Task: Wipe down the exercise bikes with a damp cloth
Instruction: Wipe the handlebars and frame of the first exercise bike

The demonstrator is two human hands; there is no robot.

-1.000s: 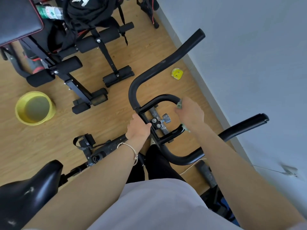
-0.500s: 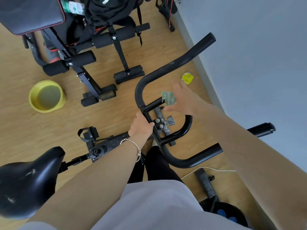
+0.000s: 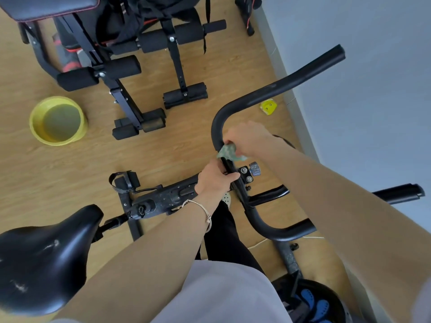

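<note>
I stand over a black exercise bike. Its curved handlebar (image 3: 268, 94) runs from upper right down to the centre clamp (image 3: 247, 174). My right hand (image 3: 247, 138) grips a small greenish cloth (image 3: 228, 153) and presses it against the bend of the left bar, just above the clamp. My left hand (image 3: 215, 179), with a bracelet at the wrist, is wrapped round the bar just below the cloth. The black saddle (image 3: 44, 257) fills the lower left.
A yellow basin (image 3: 57, 120) with water stands on the wooden floor at left. A black weight bench (image 3: 130, 66) with foam rollers lies beyond. A small yellow object (image 3: 268, 107) sits by the grey wall (image 3: 361, 66). The bike's pedal (image 3: 124, 180) and frame lie below centre.
My right hand has come off the inner loop on the right, crossed over with the cloth, and now presses it on the left bar's bend. My left hand has kept its hold.
</note>
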